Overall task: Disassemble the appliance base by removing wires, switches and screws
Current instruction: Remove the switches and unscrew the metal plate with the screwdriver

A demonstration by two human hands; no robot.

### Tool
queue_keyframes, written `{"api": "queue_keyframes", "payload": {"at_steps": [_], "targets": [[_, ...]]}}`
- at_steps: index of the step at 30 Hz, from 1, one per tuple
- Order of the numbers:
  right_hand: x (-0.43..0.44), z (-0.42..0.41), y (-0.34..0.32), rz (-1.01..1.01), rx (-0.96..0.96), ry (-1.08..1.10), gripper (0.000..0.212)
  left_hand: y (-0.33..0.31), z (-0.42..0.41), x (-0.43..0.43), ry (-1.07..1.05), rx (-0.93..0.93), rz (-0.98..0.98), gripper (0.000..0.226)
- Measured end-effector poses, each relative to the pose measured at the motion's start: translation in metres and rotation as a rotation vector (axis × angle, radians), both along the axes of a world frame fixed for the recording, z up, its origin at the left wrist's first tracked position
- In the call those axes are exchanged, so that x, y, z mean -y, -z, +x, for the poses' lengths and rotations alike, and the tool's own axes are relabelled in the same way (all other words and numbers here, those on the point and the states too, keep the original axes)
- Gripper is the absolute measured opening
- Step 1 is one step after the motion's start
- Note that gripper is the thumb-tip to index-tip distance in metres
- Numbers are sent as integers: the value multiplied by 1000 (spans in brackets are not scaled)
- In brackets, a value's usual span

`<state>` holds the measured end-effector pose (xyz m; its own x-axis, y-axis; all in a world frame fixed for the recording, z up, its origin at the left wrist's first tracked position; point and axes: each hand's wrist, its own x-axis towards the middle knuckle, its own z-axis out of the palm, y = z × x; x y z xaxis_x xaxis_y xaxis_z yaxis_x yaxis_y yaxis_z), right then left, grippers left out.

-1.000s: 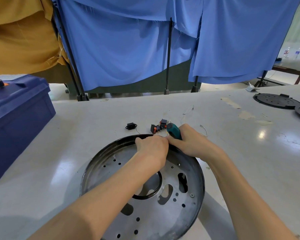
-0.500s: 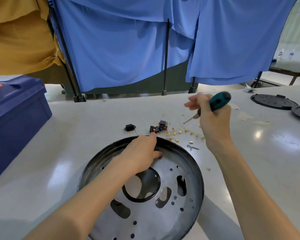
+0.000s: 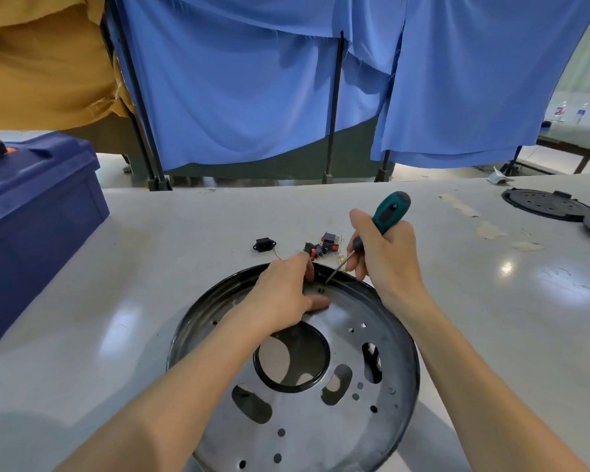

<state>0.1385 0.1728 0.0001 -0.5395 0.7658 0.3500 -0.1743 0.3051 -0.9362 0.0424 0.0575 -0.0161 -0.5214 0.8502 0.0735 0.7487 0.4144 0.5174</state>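
A round metal appliance base [image 3: 361,420] with a dark rim and several holes lies on the table in front of me. My left hand [image 3: 286,294] rests on its far inner rim, fingers over the edge and thumb lying on the plate. My right hand [image 3: 385,253] grips a green-handled screwdriver [image 3: 387,212], whose tip points down at the rim just right of my left fingers. Removed black and red switches [image 3: 324,245] and a black socket [image 3: 263,245] lie on the table beyond the base.
A blue plastic box [image 3: 31,226] stands at the left. Black round covers [image 3: 545,204] lie at the far right. Tape scraps [image 3: 487,229] mark the white table. Blue cloth on black poles hangs behind the table.
My right hand lifted the screwdriver away from the rim, then brought it back down so its tip is at the rim again. My left hand stayed on the far rim.
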Motion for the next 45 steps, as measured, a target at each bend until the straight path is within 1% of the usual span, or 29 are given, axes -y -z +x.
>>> {"api": "queue_keyframes", "payload": {"at_steps": [7,18,22,25,27,30,32,34,36,38,40,42,43,45], "targets": [[-4,-3,4,12,81,-14,39,-1,1,0,-6,-2,-7,41],[-4,-6,5,59,125,-8,40,-1,3,0,-22,8,-13,42],[-3,-6,2,90,155,-16,36,-5,3,1,-15,17,-27,44],[-2,-7,-4,130,198,-76,31,-14,0,3,8,79,-68,43],[-1,-9,-9,181,239,-121,30,-25,-4,6,5,133,-7,38],[-2,-12,-18,239,320,-213,29,-42,-9,5,4,168,185,37],[-3,-15,-24,282,370,-264,29,-45,-7,1,80,298,261,32],[-4,-18,-26,301,379,-288,30,-42,-4,-2,135,418,321,27],[-5,-18,-26,286,368,-296,39,-36,-3,-4,135,446,360,25],[-8,-19,-26,306,387,-261,48,-30,-3,-7,101,408,373,22],[-9,-21,-27,368,426,-191,52,-26,0,-12,60,348,375,16],[-8,-23,-27,413,424,-91,56,-23,2,-15,7,315,385,16],[-7,-23,-27,418,391,-26,58,-22,2,-17,-14,298,394,17],[-5,-21,-29,392,242,45,59,-21,2,-16,-25,288,414,18]]}}
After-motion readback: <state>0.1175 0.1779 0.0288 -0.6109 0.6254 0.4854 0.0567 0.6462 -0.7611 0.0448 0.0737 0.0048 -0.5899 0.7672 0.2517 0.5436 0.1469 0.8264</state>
